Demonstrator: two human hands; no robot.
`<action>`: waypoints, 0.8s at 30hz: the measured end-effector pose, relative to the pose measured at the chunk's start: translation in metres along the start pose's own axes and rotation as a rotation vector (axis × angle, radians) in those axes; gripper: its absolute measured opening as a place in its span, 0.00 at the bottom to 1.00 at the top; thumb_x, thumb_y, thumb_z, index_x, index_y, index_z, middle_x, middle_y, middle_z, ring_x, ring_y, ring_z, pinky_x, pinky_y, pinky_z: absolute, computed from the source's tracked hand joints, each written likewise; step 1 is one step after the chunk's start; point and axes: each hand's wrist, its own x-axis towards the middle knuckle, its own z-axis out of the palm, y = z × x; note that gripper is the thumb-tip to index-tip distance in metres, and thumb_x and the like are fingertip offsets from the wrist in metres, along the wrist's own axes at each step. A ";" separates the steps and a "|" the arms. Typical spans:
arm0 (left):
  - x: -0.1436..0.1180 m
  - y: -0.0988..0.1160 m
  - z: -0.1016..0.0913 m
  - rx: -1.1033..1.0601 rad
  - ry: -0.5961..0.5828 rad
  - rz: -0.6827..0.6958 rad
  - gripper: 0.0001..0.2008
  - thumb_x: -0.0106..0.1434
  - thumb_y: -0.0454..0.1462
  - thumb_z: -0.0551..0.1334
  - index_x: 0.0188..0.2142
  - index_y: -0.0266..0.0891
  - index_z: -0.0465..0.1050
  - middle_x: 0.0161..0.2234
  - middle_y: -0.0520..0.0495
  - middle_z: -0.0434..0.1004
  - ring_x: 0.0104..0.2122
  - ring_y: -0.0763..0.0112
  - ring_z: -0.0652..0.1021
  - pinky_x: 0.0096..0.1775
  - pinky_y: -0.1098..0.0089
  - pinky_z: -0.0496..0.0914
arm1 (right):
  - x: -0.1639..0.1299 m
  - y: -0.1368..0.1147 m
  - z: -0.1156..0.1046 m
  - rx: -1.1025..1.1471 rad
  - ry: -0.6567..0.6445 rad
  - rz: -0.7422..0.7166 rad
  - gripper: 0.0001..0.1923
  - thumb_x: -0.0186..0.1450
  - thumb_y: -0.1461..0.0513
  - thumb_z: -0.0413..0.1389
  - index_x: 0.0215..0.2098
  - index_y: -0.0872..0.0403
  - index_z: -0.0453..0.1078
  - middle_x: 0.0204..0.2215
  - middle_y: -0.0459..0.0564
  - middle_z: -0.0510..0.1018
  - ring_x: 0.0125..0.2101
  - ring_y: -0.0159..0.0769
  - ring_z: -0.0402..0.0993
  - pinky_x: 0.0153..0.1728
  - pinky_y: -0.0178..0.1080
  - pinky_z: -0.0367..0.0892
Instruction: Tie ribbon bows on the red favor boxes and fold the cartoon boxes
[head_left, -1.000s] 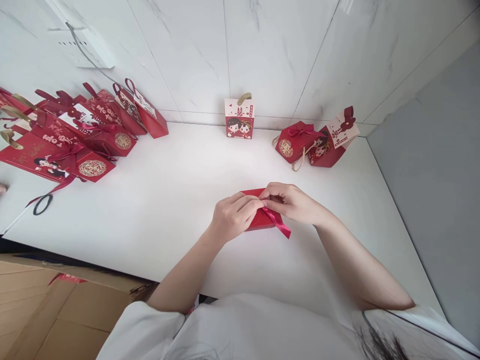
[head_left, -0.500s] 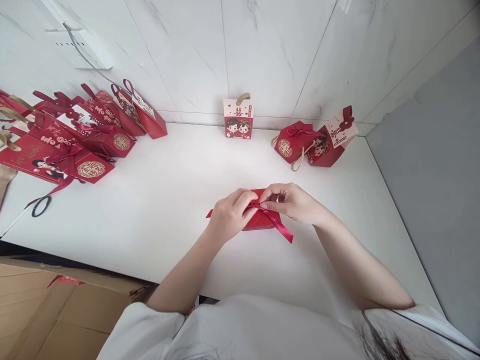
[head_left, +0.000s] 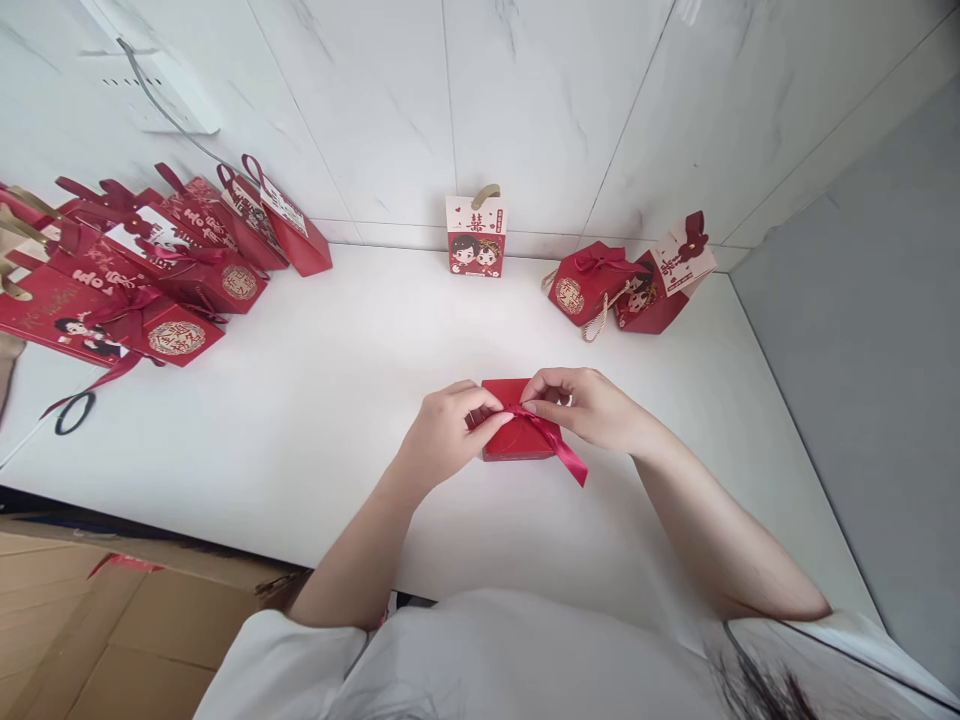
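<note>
pinching a narrow glossy crimson satin ribbon (head_left: 555, 440) between the narrowed thumb and fingertips of the left hand (head_left: 446, 435). gripping the same ribbon with the right hand (head_left: 592, 408), with thumb and forefinger pressed together just to the right of the left fingertips, near but apart from them. holding both hands low over a small flat-topped red cardboard box (head_left: 514, 437), placed about the middle of a smooth white tabletop (head_left: 322, 440). trailing one ribbon end to the near right, past the box's near edge. cannot tell how the other end lies behind the left hand.

facing a pale grey-veined tiled wall (head_left: 405, 110) on the far side. seeing close to it, at the far middle, an upright red-and-white paper box (head_left: 477, 240) printed with a cartoon couple. seeing at the far right a faceted red box with gold cord handles (head_left: 581, 285), just beside a red-and-white box with a dark red rabbit-shaped tag (head_left: 664, 275). seeing at the far left a crowded group of red gift boxes (head_left: 187, 345).
</note>
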 end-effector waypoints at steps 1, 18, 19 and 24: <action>-0.001 0.002 -0.001 -0.037 -0.031 -0.035 0.06 0.63 0.39 0.61 0.31 0.40 0.75 0.29 0.51 0.74 0.28 0.76 0.73 0.32 0.75 0.69 | 0.000 0.000 0.000 -0.004 -0.003 0.002 0.09 0.65 0.57 0.54 0.33 0.51 0.73 0.27 0.43 0.77 0.27 0.30 0.67 0.31 0.35 0.63; 0.000 0.005 -0.007 -0.322 -0.251 -0.374 0.11 0.63 0.41 0.57 0.27 0.38 0.67 0.23 0.53 0.71 0.22 0.76 0.74 0.25 0.76 0.70 | -0.006 -0.008 -0.008 -0.160 -0.017 0.129 0.10 0.65 0.56 0.52 0.29 0.51 0.68 0.24 0.42 0.74 0.24 0.29 0.64 0.24 0.34 0.58; 0.001 0.004 -0.007 -0.350 -0.267 -0.390 0.10 0.63 0.41 0.57 0.28 0.38 0.67 0.23 0.53 0.72 0.23 0.75 0.76 0.25 0.75 0.72 | -0.007 -0.008 -0.009 -0.162 -0.019 0.138 0.10 0.65 0.56 0.52 0.29 0.51 0.68 0.24 0.42 0.73 0.24 0.29 0.64 0.24 0.33 0.58; 0.006 -0.001 -0.006 -0.404 -0.284 -0.410 0.09 0.63 0.40 0.58 0.28 0.38 0.66 0.23 0.52 0.74 0.24 0.71 0.78 0.25 0.72 0.75 | -0.008 -0.007 -0.013 -0.156 -0.034 0.171 0.11 0.65 0.54 0.51 0.30 0.51 0.67 0.24 0.41 0.72 0.23 0.29 0.63 0.22 0.33 0.57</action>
